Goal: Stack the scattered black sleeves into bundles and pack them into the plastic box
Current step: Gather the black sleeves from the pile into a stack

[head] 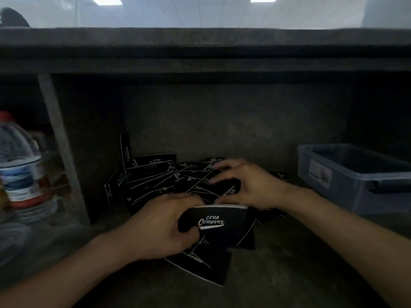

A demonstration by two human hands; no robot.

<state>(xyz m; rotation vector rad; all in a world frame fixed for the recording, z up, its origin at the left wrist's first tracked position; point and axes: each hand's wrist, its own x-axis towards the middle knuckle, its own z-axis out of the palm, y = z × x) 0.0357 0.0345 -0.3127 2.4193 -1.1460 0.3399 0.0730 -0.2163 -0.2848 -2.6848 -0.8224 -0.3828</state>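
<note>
Several black sleeves with white "Club Camping" print lie scattered in a pile [155,176] on a dark shelf. My left hand [160,227] grips a stacked bundle of sleeves [220,223] upright at its left end, thumb on the front face. My right hand [249,183] is just behind the bundle, fingers curled round one black sleeve [229,187] lifted off the pile. More loose sleeves [206,267] lie flat under the bundle. The plastic box [347,172] stands at the right, bluish and translucent; I cannot see anything inside it.
A large water bottle [20,165] with a red cap stands at the left, behind a grey upright post [60,141]. A thick dark shelf edge [200,50] runs overhead. The shelf floor [289,274] in front is bare concrete-like surface.
</note>
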